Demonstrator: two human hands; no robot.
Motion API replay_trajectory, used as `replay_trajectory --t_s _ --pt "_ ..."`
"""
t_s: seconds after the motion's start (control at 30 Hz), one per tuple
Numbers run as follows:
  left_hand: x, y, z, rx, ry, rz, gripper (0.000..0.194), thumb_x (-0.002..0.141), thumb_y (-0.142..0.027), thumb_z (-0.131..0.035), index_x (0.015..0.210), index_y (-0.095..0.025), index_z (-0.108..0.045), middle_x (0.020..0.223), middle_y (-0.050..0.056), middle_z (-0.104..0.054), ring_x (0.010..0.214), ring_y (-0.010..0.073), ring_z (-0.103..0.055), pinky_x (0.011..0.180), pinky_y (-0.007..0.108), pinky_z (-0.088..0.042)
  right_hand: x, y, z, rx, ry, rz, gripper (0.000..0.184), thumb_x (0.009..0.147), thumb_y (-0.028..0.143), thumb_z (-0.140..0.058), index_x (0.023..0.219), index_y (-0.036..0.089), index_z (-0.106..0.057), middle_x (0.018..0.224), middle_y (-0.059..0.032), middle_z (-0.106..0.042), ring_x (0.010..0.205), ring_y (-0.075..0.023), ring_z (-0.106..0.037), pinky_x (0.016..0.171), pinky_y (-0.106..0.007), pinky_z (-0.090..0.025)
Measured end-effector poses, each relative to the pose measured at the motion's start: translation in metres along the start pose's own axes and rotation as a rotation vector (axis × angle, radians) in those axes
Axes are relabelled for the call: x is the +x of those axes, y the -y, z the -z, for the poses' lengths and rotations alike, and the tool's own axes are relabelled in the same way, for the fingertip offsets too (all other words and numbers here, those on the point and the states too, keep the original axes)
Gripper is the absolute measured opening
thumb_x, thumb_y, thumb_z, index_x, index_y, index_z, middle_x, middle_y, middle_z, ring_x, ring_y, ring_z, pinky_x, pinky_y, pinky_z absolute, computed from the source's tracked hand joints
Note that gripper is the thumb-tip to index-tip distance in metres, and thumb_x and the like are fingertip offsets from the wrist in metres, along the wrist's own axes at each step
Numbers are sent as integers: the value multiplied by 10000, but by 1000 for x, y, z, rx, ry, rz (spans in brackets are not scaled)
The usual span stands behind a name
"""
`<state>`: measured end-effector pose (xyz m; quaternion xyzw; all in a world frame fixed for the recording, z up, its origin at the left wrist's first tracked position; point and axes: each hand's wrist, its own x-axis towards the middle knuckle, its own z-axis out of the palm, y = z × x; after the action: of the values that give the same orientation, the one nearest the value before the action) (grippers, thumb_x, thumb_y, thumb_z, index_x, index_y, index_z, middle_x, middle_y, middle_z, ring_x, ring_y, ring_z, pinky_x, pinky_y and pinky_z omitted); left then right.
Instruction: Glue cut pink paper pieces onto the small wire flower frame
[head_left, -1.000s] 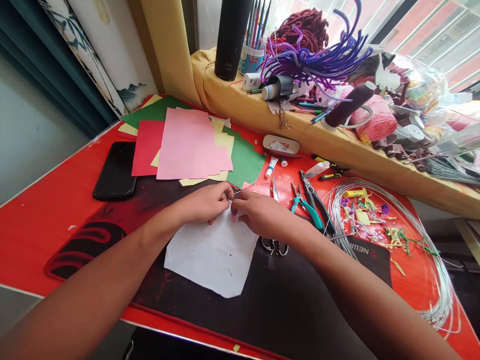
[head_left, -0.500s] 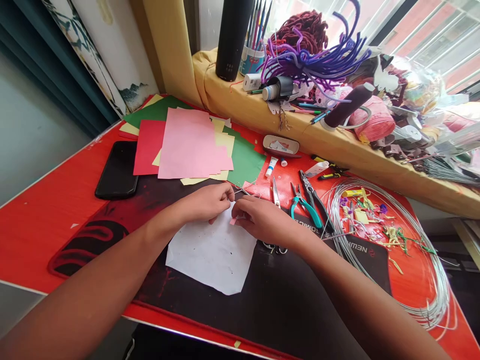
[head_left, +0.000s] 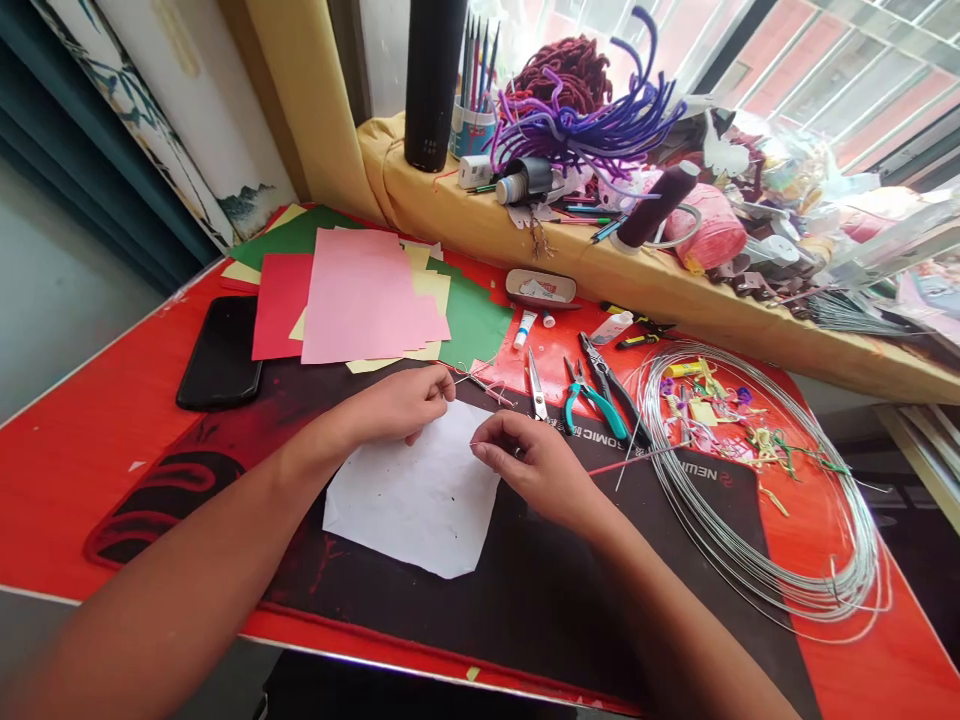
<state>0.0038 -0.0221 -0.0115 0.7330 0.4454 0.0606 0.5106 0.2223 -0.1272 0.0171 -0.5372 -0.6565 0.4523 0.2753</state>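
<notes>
A creased white paper sheet [head_left: 420,500] lies on the black desk mat [head_left: 540,600], under both hands. At its upper edge, my left hand [head_left: 416,400] is closed in a pinch on a thin wire [head_left: 466,377], most of which the fingers hide. My right hand [head_left: 525,455] hovers over the sheet's right side, thumb and forefinger pressed together; whatever they hold is too small to make out. Just beyond the hands lie pinkish wire pieces [head_left: 495,392]. Scissors [head_left: 535,385], teal-handled pliers [head_left: 592,402] and black-handled pliers [head_left: 609,375] rest right of them.
Coloured paper sheets [head_left: 367,300] are stacked at the back, beside a black phone [head_left: 221,352]. A large wire coil [head_left: 847,500] with colourful scraps [head_left: 705,412] inside occupies the right. Behind, a cloth-covered ledge [head_left: 442,215] carries a black bottle [head_left: 435,90] and purple pipe cleaners [head_left: 600,125].
My right hand has drawn away from my left, toward the right and slightly down. The pink bit at its fingertips no longer shows. The whole view has shifted a little.
</notes>
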Motion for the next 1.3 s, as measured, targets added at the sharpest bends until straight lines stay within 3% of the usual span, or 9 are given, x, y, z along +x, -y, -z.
replay_trajectory --t_s 0.17,0.3,0.47,0.67,1.3 --pt "-7 -12 -3 98 -99 -193 201 948 -389 -598 1039 -222 -663 836 5 -674 696 185 -614 625 291 -418 -18 -15 -3 47 -145 -6 123 1006 315 -651 927 230 -693 831 -3 -694 757 -184 -624 693 -313 -480" --pt "-19 -29 -6 19 -11 -317 329 961 -531 -670 1050 -216 -705 819 -1 -622 727 170 -555 638 274 -413 -26 -23 -6 -8 -245 11 108 1004 286 -653 921 228 -691 858 -11 -712 788 -193 -640 718 -319 -478" --pt "-26 -42 -18 27 74 -319 276 913 -468 -719 1013 -212 -692 730 -36 -544 668 152 -500 605 264 -393 -35 -27 -9 -36 -276 29 97 1008 250 -654 926 224 -698 861 -8 -725 798 -193 -641 735 -318 -468" --pt "-22 -41 -30 87 95 -333 195 927 -402 -665 971 -212 -680 714 -37 -530 659 150 -483 595 260 -376 -38 -32 -13 -60 -305 74 80 1010 204 -668 946 222 -713 889 -7 -750 809 -184 -662 751 -309 -472" --pt "-19 -40 -33 94 93 -336 163 925 -373 -628 923 -214 -663 720 -35 -533 662 151 -483 595 262 -366 -38 -34 -16 -117 -320 85 59 1004 182 -702 981 218 -742 938 -21 -778 852 -190 -686 758 -300 -467"
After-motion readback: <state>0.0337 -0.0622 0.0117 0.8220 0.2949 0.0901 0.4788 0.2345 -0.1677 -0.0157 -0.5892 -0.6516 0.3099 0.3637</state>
